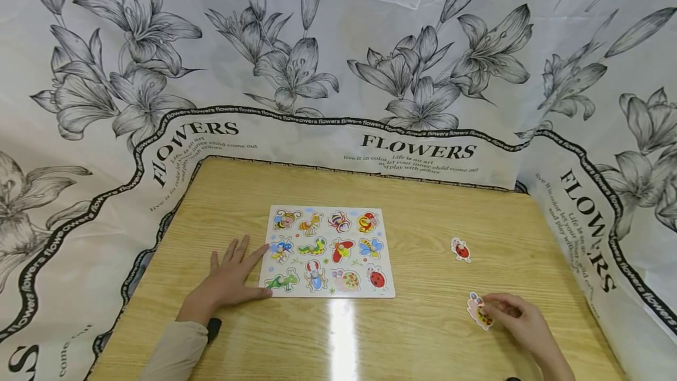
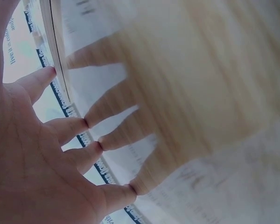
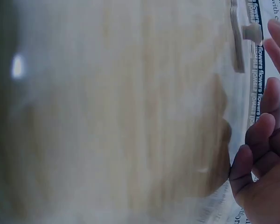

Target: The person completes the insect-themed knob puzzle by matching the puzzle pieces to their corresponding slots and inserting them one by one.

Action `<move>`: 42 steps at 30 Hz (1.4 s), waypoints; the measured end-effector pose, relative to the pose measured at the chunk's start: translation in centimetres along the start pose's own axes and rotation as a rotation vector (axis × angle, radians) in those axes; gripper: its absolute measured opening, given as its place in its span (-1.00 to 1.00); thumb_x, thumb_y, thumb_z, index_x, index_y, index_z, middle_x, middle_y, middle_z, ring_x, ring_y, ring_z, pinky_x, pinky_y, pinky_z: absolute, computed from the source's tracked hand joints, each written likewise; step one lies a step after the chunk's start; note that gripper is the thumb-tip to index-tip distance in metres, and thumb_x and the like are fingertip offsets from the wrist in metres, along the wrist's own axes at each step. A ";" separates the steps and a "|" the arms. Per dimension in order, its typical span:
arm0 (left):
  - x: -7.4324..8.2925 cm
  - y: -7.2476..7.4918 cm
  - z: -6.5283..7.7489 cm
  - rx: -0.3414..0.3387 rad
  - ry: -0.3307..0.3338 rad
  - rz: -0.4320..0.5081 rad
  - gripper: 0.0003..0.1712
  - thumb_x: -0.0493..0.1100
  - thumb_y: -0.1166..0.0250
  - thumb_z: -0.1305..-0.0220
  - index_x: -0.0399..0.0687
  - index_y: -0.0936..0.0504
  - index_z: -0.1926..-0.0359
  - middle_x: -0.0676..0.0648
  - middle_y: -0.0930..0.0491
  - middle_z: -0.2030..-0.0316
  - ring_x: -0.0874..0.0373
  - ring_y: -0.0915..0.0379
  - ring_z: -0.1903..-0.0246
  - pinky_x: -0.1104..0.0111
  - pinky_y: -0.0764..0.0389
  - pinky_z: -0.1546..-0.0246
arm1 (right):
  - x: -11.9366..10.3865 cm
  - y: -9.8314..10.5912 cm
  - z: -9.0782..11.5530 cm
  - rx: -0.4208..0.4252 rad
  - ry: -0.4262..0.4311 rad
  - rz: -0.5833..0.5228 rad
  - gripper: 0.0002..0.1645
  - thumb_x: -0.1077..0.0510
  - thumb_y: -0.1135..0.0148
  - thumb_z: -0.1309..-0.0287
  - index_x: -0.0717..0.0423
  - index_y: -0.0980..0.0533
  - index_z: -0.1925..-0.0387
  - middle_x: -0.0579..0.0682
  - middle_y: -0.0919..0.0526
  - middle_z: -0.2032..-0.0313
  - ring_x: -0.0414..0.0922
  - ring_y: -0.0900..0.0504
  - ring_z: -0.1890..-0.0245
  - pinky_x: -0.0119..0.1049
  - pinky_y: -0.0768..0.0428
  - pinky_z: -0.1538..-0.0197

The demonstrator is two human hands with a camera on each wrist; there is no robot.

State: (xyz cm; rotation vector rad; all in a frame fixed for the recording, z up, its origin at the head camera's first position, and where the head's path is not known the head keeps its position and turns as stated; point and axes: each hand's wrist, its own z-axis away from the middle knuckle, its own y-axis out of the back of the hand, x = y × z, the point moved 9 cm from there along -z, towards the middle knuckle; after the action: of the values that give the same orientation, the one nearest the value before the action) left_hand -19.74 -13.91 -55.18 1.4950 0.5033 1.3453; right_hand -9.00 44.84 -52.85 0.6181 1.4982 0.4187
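Note:
A white wooden peg puzzle board (image 1: 391,293) with insect pictures lies flat on the table. My left hand (image 1: 233,281) rests at its left side, fingers spread, with fingertips and thumb at the board's edge. In the left wrist view the left hand (image 2: 42,144) presses its fingertips on the tabletop. My right hand (image 1: 520,322) is over a snail-shaped puzzle piece (image 1: 476,317) right of the board. The right wrist view shows thumb and forefinger apart, just behind the piece's knob (image 3: 252,32). A ladybug puzzle piece (image 1: 460,250) lies farther back.
The wooden table (image 1: 423,340) reflects a bright light streak in front of the board. A white cloth (image 1: 317,87) with black flower prints and lettering hangs behind and at both sides of the table.

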 end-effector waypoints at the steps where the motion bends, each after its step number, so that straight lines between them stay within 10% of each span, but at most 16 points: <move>1: 0.0 0.0 0.0 0.000 0.001 0.001 0.23 0.54 -0.34 0.01 0.15 -0.13 -0.57 -0.36 0.21 -0.54 -0.42 0.38 -0.48 -0.50 0.37 -0.20 | 0.1 -0.1 0.1 -0.018 -0.002 -0.006 -0.72 0.26 -0.42 -0.18 0.31 -0.66 0.08 -0.04 -0.58 0.42 -0.22 -0.46 0.49 -0.35 -0.43 0.47; 42: 0.5 0.3 0.2 -0.005 0.001 0.007 0.20 0.47 -0.39 -0.02 0.13 -0.13 -0.57 -0.38 0.20 -0.54 -0.42 0.38 -0.48 -0.51 0.37 -0.20 | 0.8 -1.4 -0.3 -0.074 -0.107 0.125 -0.73 0.14 -0.43 -0.20 0.27 -0.66 0.17 -0.03 -0.56 0.36 -0.21 -0.42 0.49 -0.34 -0.44 0.44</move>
State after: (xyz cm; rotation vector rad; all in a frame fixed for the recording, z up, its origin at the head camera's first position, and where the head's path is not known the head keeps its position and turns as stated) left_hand -19.53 -13.67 -54.62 1.4933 0.4956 1.3520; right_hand -9.40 44.33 -54.34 0.6674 1.3408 0.5269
